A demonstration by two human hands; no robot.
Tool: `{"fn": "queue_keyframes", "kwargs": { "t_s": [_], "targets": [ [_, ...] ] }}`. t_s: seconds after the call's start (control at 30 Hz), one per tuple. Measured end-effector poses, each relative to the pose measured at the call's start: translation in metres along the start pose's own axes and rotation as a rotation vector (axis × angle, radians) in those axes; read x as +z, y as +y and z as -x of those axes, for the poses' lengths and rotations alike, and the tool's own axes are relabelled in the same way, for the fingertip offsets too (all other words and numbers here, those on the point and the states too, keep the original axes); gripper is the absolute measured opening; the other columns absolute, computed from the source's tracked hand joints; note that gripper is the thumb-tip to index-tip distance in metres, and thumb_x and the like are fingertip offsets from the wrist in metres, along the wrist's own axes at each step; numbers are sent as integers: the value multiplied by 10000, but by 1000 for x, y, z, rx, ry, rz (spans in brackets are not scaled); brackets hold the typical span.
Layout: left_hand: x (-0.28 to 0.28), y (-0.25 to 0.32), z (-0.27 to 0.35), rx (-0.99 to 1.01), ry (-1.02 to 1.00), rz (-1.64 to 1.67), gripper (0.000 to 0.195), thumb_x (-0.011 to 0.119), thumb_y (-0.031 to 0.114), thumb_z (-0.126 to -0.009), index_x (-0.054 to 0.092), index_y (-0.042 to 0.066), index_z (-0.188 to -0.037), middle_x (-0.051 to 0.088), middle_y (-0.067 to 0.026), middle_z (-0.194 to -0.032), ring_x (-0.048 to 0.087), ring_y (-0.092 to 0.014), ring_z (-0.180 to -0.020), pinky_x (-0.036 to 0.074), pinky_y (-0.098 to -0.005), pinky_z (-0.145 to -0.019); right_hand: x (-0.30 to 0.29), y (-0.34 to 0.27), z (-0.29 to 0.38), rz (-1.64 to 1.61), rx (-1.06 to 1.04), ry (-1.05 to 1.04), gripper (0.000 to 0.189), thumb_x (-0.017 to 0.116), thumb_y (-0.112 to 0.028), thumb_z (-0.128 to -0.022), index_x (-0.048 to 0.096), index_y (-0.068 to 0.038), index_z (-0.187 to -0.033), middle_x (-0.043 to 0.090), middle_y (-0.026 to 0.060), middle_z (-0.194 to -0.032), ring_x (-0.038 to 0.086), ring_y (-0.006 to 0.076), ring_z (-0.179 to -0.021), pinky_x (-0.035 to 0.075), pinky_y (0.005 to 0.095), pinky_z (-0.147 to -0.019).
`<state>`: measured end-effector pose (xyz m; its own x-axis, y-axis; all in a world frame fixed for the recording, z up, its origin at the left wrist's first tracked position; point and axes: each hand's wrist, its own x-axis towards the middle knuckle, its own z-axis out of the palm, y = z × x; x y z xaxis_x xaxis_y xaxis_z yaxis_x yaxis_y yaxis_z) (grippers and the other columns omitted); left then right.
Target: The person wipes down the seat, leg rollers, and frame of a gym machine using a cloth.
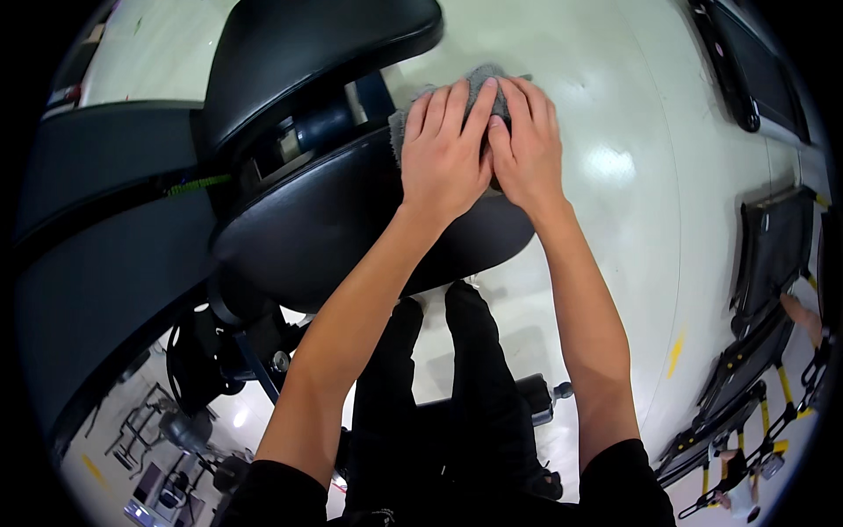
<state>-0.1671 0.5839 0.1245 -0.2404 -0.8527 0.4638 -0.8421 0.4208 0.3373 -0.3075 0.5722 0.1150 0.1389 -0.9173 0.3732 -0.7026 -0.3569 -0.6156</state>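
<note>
A grey cloth point(486, 71) lies bunched under both hands at the far right end of a black padded seat point(309, 230) of a gym machine. My left hand point(442, 161) rests on the cloth, its fingers pointing forward over the fabric. Close beside it, my right hand point(531, 155) covers the cloth's right part, and the two thumbs almost meet. Fingers and palms hide much of the cloth and the surface beneath it. Beyond the seat stands a second black pad point(316, 59), with a dark metal frame point(323, 125) showing in the gap between them.
Wide dark panels point(118, 204) run along the left. Treadmills point(777, 244) line the right side, where other people point(741, 491) are partly visible. Below me are my black-trousered legs point(474, 369) and a small black roller pad point(535, 398). More gym equipment point(184, 428) stands at lower left.
</note>
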Motion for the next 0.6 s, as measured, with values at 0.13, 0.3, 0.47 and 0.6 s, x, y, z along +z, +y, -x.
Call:
{"fn": "queue_keyframes", "kwargs": {
  "t_s": [0.13, 0.3, 0.47, 0.6],
  "targets": [
    [-14, -22, 14, -87, 47, -6, 451, 586, 253, -948, 601, 68, -1359, 629, -137, -1252, 584, -309, -1163, 406, -469, -1071, 18, -30, -9, 204, -114, -34, 380, 595, -185, -902, 629, -37, -1250, 610, 138, -1275, 522, 351, -1263, 296, 561, -1175],
    [-43, -49, 41, -172, 84, -56, 445, 578, 252, -947, 601, 62, -1349, 636, -120, -1247, 585, -316, -1163, 393, -464, -1076, 45, -69, -12, 121, -214, -79, 332, 609, -194, -880, 649, -35, -1170, 644, 115, -1162, 568, 308, -1190, 295, 549, -1180],
    [-72, -81, 70, -215, 75, -64, 458, 584, 255, -929, 599, 66, -1346, 629, -128, -1254, 579, -330, -1166, 383, -469, -1091, 74, -109, -7, 94, -264, -124, 338, 611, -194, -875, 646, -26, -1166, 647, 123, -1156, 572, 310, -1170, 306, 534, -1177],
    [-94, -103, 91, -254, 97, -86, 450, 577, 253, -930, 606, 76, -1342, 625, -127, -1256, 574, -334, -1175, 381, -476, -1094, 94, -138, -3, 97, -299, -181, 351, 619, -210, -883, 641, -24, -1181, 650, 127, -1164, 574, 307, -1171, 314, 512, -1176]
  ]
}}
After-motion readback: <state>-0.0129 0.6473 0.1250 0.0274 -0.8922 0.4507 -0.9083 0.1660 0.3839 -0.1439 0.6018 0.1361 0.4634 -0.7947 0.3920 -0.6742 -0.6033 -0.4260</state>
